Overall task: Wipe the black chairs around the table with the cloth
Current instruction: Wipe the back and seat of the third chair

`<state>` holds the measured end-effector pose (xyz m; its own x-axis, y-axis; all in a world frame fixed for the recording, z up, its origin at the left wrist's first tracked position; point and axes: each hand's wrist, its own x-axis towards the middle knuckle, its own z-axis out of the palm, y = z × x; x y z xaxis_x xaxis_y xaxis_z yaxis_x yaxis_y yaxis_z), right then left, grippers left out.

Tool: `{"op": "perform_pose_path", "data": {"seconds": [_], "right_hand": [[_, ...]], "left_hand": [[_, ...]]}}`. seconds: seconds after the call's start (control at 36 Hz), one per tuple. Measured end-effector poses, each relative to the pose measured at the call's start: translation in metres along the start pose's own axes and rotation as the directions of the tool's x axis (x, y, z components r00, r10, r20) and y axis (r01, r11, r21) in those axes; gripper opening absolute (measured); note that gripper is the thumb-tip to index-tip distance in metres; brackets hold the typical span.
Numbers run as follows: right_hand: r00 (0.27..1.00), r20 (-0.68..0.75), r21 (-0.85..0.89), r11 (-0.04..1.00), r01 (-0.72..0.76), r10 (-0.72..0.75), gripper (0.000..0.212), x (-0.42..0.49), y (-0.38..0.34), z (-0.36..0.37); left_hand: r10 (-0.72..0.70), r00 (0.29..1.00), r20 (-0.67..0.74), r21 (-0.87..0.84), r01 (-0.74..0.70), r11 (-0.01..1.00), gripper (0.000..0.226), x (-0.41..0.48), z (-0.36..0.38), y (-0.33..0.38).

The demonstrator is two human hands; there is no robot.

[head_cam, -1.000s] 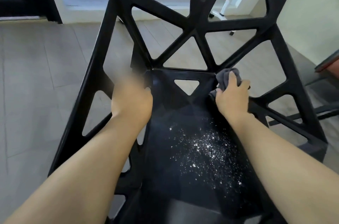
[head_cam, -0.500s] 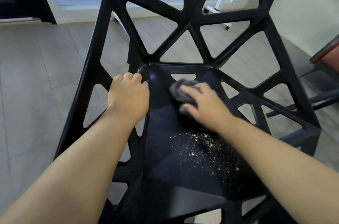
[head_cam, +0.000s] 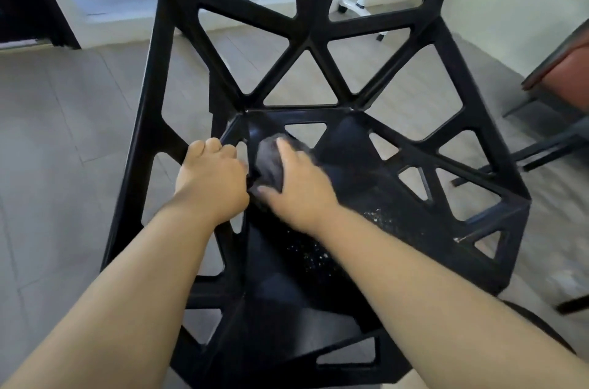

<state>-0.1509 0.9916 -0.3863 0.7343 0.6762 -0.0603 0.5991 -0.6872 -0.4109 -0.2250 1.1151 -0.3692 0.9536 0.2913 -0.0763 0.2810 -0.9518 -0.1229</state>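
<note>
Grey cloth (head_cam: pixel 269 169) slid left, gripped by right hand (head_cam: pixel 299 194), left hand (head_cam: pixel 212 180) clutching chair (head_cam: pixel 151 95)

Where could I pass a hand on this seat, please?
Free: the seat at back right, between triangular hole and side openings, and its front. Crowded: back left, where left hand, right hand and cloth meet; crumbs mid-seat.

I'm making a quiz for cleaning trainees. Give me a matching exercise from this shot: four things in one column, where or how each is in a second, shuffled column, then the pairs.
Things:
1 left hand
2 right hand
3 cloth
4 white specks

States:
A scattered on the seat, beside the right forearm
B grips the side frame of the chair
C holds the cloth
D grey, bunched near the seat's back left corner

Pairs: 1-B, 2-C, 3-D, 4-A
</note>
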Motion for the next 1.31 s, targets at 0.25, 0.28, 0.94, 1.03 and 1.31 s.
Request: {"op": "perform_pose_path", "data": {"seconds": [0.25, 0.28, 0.94, 1.03, 1.31], "right_hand": [[0.989, 0.031, -0.127, 0.981, 0.147, -0.144, 0.046, -0.040, 0.062, -0.026], [0.996, -0.022, -0.185, 0.980, 0.076, -0.082, 0.047, -0.039, 0.079, -0.033], [1.000, -0.002, -0.005, 1.000, -0.007, 0.007, 0.054, -0.095, 0.051, -0.036], [0.949, -0.194, -0.091, 0.958, -0.271, 0.250, 0.053, -0.102, 0.091, -0.057], [0.839, -0.290, 0.008, 0.878, -0.479, 0.461, 0.055, -0.098, 0.042, -0.025]], "left_hand": [[0.011, 1.000, 0.002, 0.041, -0.011, 0.999, 0.032, -0.004, 0.003, -0.002], [0.015, 1.000, -0.004, 0.047, -0.015, 0.999, 0.031, -0.004, 0.003, -0.001], [0.085, 0.996, -0.004, 0.029, -0.085, 0.996, 0.020, -0.004, 0.012, 0.009], [0.090, 0.996, 0.010, 0.026, -0.091, 0.996, 0.019, -0.003, 0.011, 0.010], [0.109, 0.993, 0.039, -0.028, -0.108, 0.994, 0.024, -0.005, 0.013, 0.013]]}}
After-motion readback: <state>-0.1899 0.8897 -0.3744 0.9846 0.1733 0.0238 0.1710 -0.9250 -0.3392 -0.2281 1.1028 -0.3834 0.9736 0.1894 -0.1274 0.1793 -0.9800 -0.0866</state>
